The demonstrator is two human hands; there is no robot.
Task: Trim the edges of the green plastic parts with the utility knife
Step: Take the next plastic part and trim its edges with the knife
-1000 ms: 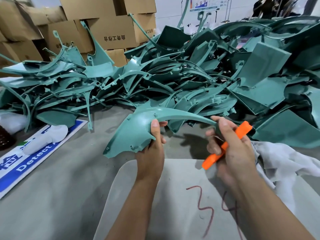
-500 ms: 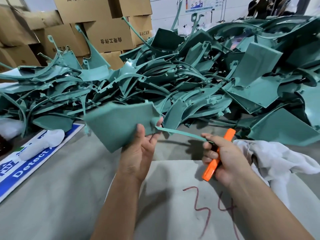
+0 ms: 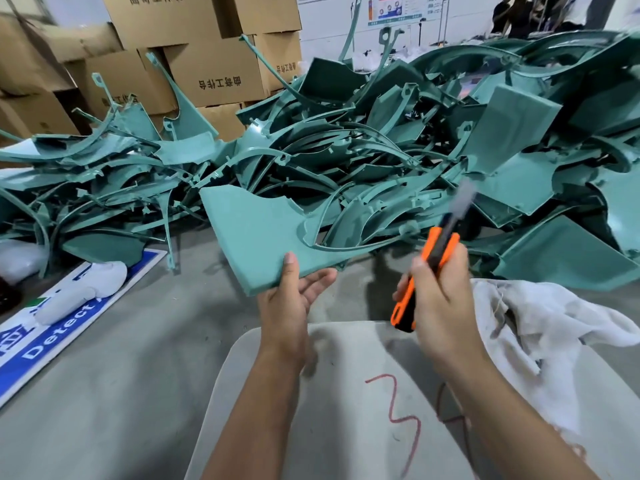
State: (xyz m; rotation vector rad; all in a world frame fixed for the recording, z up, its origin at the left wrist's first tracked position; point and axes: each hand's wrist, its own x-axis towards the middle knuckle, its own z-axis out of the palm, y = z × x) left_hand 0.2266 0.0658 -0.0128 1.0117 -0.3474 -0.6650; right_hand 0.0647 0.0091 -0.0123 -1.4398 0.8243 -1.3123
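My left hand (image 3: 291,299) holds a green plastic part (image 3: 256,233) by its near edge, thumb on top and fingers underneath. The part is a flat panel with a thin curved arm reaching right toward the knife. My right hand (image 3: 436,289) grips an orange and black utility knife (image 3: 420,271) upright, its blade blurred and pointing up and away, just right of the part's arm. A big heap of green plastic parts (image 3: 381,150) fills the floor behind.
A grey board marked with red numbers (image 3: 346,393) lies under my forearms. A white cloth (image 3: 540,327) is bunched at the right. A blue and white sign (image 3: 52,327) with a white glove (image 3: 90,285) lies at the left. Cardboard boxes (image 3: 207,74) are stacked behind.
My left hand has turned the part so its flat panel faces up and shifted it right. My right hand has come off the part's arm and raised the knife, blade up.
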